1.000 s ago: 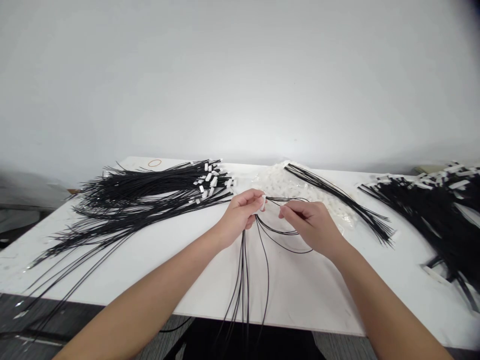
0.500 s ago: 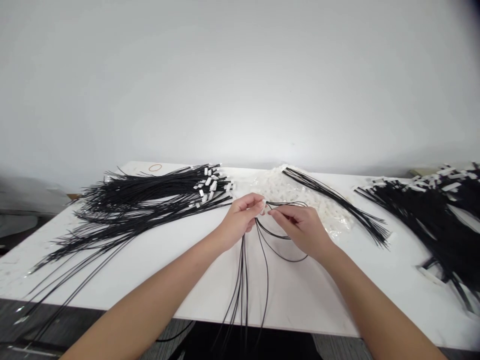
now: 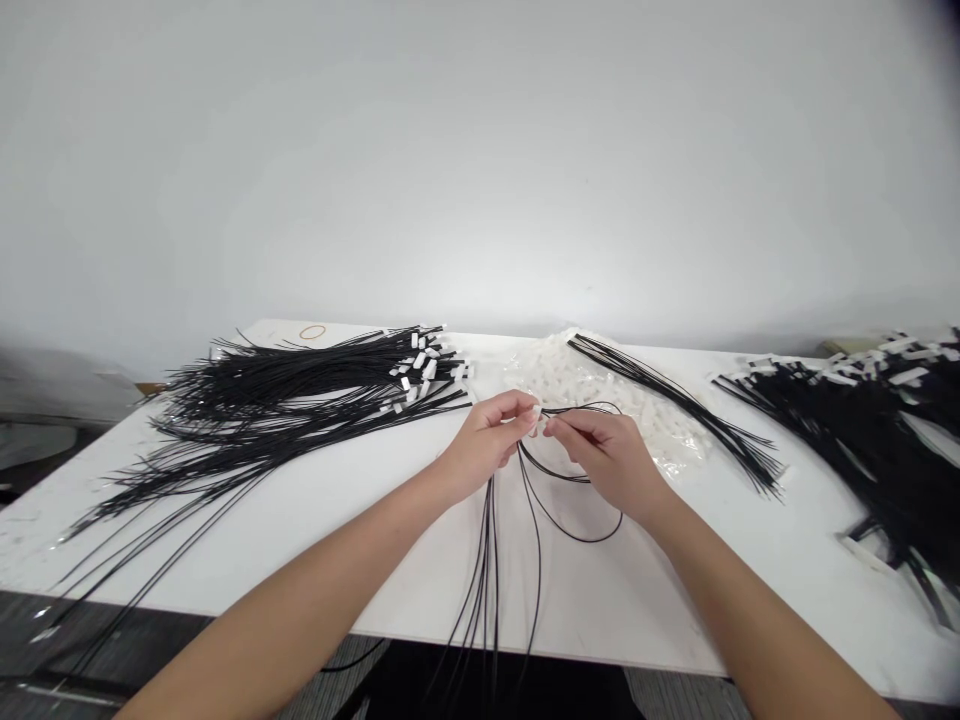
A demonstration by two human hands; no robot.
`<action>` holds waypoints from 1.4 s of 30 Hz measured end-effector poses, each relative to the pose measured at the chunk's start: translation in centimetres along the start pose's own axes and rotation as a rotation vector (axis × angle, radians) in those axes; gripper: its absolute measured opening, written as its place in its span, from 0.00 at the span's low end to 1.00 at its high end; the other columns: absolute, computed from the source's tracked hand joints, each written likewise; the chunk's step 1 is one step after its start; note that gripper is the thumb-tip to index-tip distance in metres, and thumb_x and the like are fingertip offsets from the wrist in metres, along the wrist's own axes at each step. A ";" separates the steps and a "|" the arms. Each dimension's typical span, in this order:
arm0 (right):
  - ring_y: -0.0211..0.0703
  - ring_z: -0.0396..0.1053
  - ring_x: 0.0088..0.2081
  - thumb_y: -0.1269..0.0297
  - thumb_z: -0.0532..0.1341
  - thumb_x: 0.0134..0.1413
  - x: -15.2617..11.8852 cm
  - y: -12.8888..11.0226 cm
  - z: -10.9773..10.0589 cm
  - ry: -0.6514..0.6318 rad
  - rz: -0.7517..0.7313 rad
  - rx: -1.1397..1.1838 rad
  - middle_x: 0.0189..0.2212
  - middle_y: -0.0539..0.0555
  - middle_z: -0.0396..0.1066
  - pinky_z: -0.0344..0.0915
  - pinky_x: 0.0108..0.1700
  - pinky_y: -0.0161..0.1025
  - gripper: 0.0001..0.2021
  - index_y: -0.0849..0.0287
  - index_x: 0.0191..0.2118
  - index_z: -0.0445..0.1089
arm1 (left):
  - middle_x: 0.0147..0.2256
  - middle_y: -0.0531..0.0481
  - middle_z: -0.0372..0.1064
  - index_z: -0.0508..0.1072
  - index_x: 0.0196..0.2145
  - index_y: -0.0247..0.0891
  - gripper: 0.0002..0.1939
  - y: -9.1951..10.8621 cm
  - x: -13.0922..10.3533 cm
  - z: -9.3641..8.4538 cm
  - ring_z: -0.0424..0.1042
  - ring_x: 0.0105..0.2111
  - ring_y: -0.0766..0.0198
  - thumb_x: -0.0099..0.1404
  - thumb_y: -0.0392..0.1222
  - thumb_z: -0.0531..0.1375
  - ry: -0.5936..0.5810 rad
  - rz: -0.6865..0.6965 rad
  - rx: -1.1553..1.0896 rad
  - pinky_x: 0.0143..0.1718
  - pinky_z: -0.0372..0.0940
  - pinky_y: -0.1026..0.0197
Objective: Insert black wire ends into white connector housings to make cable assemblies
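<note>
Between thumb and fingers, my left hand (image 3: 491, 437) pinches a small white connector (image 3: 536, 413) above the middle of the table. My right hand (image 3: 609, 455) is closed just to the right of it, its fingertips gripping a thin black wire close to the connector. Several black wires (image 3: 491, 560) hang from beneath my left hand over the table's front edge. Others curve round in loops (image 3: 592, 538) below and behind my right hand. Where the wire ends meet the connector is too small to make out.
On the left lies a big bundle of black wires (image 3: 300, 385) with white connectors at one end. A clear bag of white connectors (image 3: 540, 365) sits behind my hands, a loose wire bundle (image 3: 675, 405) across it. More bundled wires (image 3: 862, 430) fill the right. An orange rubber band (image 3: 313, 331) lies at the back.
Both hands keep nearly the same pose, with the connector held in the left. The looped wire below my right hand hangs slightly lower. The whole view has shifted a little.
</note>
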State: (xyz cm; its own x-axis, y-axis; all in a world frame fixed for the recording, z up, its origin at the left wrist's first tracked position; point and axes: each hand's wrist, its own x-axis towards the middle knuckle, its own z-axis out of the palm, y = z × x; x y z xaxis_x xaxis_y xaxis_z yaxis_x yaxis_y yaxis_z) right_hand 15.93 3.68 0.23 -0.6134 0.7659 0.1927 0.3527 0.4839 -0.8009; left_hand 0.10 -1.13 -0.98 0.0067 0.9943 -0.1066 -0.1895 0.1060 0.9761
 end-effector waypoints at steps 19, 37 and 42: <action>0.31 0.58 0.24 0.60 0.55 0.54 -0.1 1.2 0.5 0.322 -0.254 -0.449 0.22 0.50 0.65 0.53 0.26 0.30 0.09 0.58 0.33 0.69 | 0.29 0.55 0.58 0.65 0.32 0.38 0.12 0.4 -0.1 -0.2 0.47 0.14 0.81 0.55 0.49 0.57 0.027 -0.043 -0.089 0.15 0.40 0.70; 0.33 0.62 0.32 0.69 0.55 0.53 -0.2 1.2 -0.4 0.023 -0.655 -0.376 0.28 0.49 0.68 0.58 0.39 0.37 0.06 0.56 0.34 0.69 | 0.30 0.56 0.59 0.62 0.29 0.37 0.12 -0.1 0.8 -1.0 0.47 0.14 0.81 0.53 0.47 0.59 0.139 -0.069 -0.241 0.13 0.38 0.72; 0.35 0.66 0.29 0.64 0.60 0.48 0.2 0.9 -2.1 0.452 -0.209 0.212 0.27 0.52 0.69 0.63 0.30 0.34 0.05 0.59 0.31 0.70 | 0.30 0.56 0.58 0.62 0.29 0.37 0.11 -0.2 0.8 -1.1 0.47 0.14 0.81 0.54 0.46 0.58 0.150 -0.068 -0.226 0.14 0.38 0.72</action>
State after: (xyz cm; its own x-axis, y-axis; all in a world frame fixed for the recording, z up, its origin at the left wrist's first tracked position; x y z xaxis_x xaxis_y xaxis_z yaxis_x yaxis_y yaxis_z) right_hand 17.65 5.14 0.75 -0.2735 0.7909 0.5475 0.0762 0.5852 -0.8073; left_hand -0.93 -0.36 -1.46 -0.1156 0.9701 -0.2133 -0.4080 0.1494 0.9007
